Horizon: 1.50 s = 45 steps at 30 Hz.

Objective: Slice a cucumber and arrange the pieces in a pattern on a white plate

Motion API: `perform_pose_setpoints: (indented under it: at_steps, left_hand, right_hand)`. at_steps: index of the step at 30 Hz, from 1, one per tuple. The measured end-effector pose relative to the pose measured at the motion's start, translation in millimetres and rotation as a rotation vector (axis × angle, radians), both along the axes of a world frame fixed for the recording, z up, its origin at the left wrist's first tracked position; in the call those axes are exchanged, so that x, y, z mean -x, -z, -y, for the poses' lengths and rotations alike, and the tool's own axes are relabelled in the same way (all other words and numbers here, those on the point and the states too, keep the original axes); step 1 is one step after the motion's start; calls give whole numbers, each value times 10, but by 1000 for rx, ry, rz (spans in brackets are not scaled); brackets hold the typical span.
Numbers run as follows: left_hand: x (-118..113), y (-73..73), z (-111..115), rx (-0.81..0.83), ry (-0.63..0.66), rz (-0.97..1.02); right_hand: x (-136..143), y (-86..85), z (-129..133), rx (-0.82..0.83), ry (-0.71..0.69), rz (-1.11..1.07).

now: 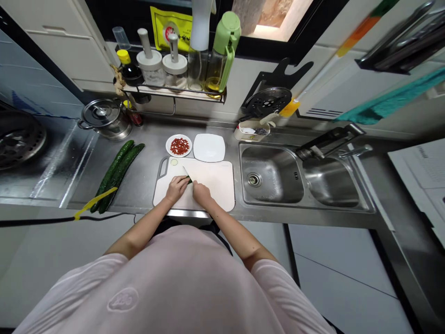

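On the white cutting board (217,185) my left hand (177,188) is closed over a piece of cucumber (189,180), most of it hidden under the fingers. My right hand (201,193) grips a kitchen knife (187,172), whose blade points away and to the left, against the cucumber piece. The knife's handle is hidden in the fist. A pale round slice (174,162) lies near the board's far left corner. Behind the board stand a plate of chopped red pieces (180,146), perhaps dried chilli, and a white square plate (209,147).
Whole cucumbers (120,174) lie to the left, near a yellow strap (95,202). A lidded steel pot (106,119) stands behind them. The steel sink (274,185) is on the right. Above hangs a seasoning rack (181,92) with jars and bottles.
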State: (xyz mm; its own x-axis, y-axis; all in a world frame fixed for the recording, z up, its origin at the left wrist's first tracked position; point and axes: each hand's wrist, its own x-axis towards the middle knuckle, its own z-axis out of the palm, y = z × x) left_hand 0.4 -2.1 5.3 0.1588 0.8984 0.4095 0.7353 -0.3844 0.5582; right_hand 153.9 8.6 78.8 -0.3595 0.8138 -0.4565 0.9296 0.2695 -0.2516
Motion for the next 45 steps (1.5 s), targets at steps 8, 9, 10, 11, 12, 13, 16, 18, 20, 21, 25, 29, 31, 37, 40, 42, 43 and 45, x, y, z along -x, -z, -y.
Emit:
perform_pose_setpoints:
  at_steps: [8,9,10,11,12,13,16,18,20,21,25,29,31,37,40,42,43,45]
  left_hand:
    - [6,-2,3,-4,0,0]
    - [6,-3,2,-7,2,0]
    - [5,-4,2,-9,4,0]
    - [5,-6,1,-12,6,-1]
    - [4,-6,1,-13,6,-2]
    - [4,-7,0,-13,5,-3]
    - [3,-4,0,-16,1,0]
    - [4,1,-1,-20,1,1]
    - [4,8,-2,-21,-1,1]
    - [4,13,-3,-20,-3,1]
    - [1,29,-9,-19,-9,2]
    - [-2,23,-5,-22,-8,5]
    - [-3,10,1,-21,-6,5]
    - [-2,-19,9,-16,-3,-8]
    - [-1,-19,5,-19,-4,-11]
    - [0,-16,3,-21,-4,-10]
    - [0,-13,2,-23,-2,-9]
    - [2,-5,0,-27,1,-7]
  right_hand:
    - [44,2,-51,-17,14,-32]
    - [46,-4,-57,-15,16,-34]
    - [48,-12,-65,-12,16,-36]
    - [50,-19,-74,-8,17,-38]
    - [51,-26,-83,-4,18,-37]
    - [50,-32,-89,0,18,-35]
    - [32,-40,-73,10,10,-26]
    - [5,-36,-20,5,7,-10]
    - [-33,-28,57,4,16,16]
    - [-54,-23,99,7,25,29]
    - [-121,-4,213,26,46,44]
    - [-114,4,194,9,45,29]
    - [-81,2,150,-3,38,19]
    - [46,-30,-21,1,33,-10]
    - [73,-35,-70,-4,36,-22]
    - [65,-26,-69,-8,38,-26]
    - [54,-19,-57,-7,38,-27]
    - [18,-4,-14,-6,35,-22]
